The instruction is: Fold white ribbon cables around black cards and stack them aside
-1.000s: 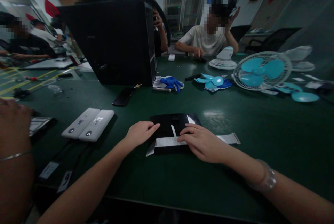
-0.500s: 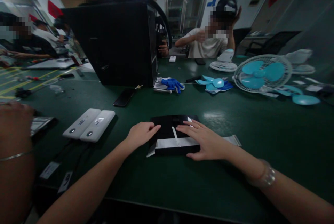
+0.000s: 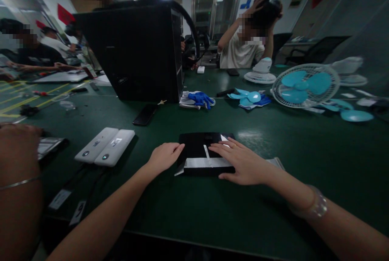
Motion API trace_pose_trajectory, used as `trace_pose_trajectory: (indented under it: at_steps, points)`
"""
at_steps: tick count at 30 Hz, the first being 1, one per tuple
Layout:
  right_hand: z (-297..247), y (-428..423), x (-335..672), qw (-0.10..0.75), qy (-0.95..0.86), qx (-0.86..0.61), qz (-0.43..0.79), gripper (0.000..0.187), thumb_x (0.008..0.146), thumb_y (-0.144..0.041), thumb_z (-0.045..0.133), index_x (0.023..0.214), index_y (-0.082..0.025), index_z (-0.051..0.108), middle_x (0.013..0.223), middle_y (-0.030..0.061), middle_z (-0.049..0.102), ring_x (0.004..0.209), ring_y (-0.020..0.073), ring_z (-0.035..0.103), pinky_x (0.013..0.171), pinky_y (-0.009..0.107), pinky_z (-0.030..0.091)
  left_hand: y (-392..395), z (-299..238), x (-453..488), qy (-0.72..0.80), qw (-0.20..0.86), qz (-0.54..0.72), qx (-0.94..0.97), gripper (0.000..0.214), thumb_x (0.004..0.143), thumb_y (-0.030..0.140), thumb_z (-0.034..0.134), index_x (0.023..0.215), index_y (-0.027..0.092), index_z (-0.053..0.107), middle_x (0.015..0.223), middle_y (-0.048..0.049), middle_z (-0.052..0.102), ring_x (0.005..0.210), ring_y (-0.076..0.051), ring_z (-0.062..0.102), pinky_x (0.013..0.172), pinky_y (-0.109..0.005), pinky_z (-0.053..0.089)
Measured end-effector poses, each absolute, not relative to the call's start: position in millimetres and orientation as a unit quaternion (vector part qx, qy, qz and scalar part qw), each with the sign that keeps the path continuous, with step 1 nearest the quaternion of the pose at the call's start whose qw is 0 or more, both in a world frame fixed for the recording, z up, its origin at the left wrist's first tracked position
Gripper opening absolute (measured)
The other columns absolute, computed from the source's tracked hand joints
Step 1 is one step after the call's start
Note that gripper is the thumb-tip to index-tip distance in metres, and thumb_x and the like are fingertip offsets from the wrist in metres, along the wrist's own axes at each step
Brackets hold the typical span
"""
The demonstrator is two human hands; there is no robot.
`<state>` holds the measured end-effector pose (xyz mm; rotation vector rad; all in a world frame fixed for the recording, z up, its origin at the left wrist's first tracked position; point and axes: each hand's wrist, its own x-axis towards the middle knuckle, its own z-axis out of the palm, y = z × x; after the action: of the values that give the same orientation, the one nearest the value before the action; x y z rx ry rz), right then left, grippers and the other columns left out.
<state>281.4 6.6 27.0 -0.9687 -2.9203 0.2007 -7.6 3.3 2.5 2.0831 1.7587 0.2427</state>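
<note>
A flat black box [image 3: 197, 149] lies on the green table [image 3: 212, 212] in front of me, with a white ribbon strip [image 3: 206, 162] across its near edge. My left hand [image 3: 162, 156] rests against the box's left side, fingers loosely curled, nothing in them. My right hand [image 3: 240, 160] lies flat on the box's right part, fingers stretched out over the strip. The strip's free end [image 3: 278, 163] sticks out behind my right wrist.
Two white devices [image 3: 105, 150] with cables lie to the left, a dark phone [image 3: 145, 114] behind them. A big black case [image 3: 133, 50] stands at the back, blue gloves [image 3: 199, 98], fan blades [image 3: 249, 96] and a fan [image 3: 304, 84] beside it. A co-worker's arm [image 3: 16, 188] fills the left edge; other people sit around.
My right hand slid forward from the near edge onto the box's top. The box shifted slightly and the strip's free end at the right got shorter. My left hand stayed put.
</note>
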Motion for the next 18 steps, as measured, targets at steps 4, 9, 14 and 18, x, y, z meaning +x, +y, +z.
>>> trace_pose_trajectory:
  at_steps: [4, 9, 14, 18]
  points:
    - [26, 22, 296, 0.023, -0.929, -0.368, 0.021, 0.078, 0.08, -0.06, 0.052, 0.145, -0.02, 0.036, 0.143, 0.0106, 0.043, 0.128, 0.032, 0.04, 0.108, 0.054, 0.025, 4, 3, -8, 0.631, 0.218, 0.081, 0.74, 0.051, 0.095, 0.053, 0.024, 0.083, 0.021, 0.061, 0.083, -0.0032, 0.065, 0.075, -0.019, 0.06, 0.059, -0.027, 0.038]
    - [23, 50, 328, -0.022, -0.888, -0.46, 0.002, 0.077, 0.079, -0.063, 0.049, 0.144, -0.021, 0.039, 0.141, 0.0115, 0.045, 0.126, 0.0346, 0.043, 0.104, 0.054, 0.031, 2, 3, -8, 0.627, 0.205, 0.086, 0.746, 0.049, 0.095, 0.052, 0.024, 0.075, 0.021, 0.057, 0.075, -0.0013, 0.062, 0.07, -0.017, 0.058, 0.056, -0.027, 0.036]
    - [16, 79, 376, -0.034, -0.826, -0.56, 0.054, 0.084, 0.077, -0.063, 0.051, 0.147, -0.021, 0.03, 0.146, 0.0112, 0.037, 0.131, 0.0325, 0.036, 0.106, 0.047, 0.031, 0, 3, -8, 0.62, 0.218, 0.083, 0.749, 0.049, 0.095, 0.053, 0.025, 0.077, 0.021, 0.057, 0.075, -0.0009, 0.061, 0.07, -0.017, 0.058, 0.057, -0.027, 0.038]
    - [12, 96, 422, -0.023, -0.765, -0.639, 0.078, 0.084, 0.077, -0.061, 0.054, 0.147, -0.019, 0.031, 0.142, 0.0157, 0.042, 0.125, 0.0328, 0.044, 0.1, 0.043, 0.037, 0, 4, -8, 0.615, 0.223, 0.08, 0.752, 0.048, 0.095, 0.054, 0.025, 0.08, 0.022, 0.058, 0.077, -0.0009, 0.062, 0.071, -0.017, 0.059, 0.059, -0.027, 0.039]
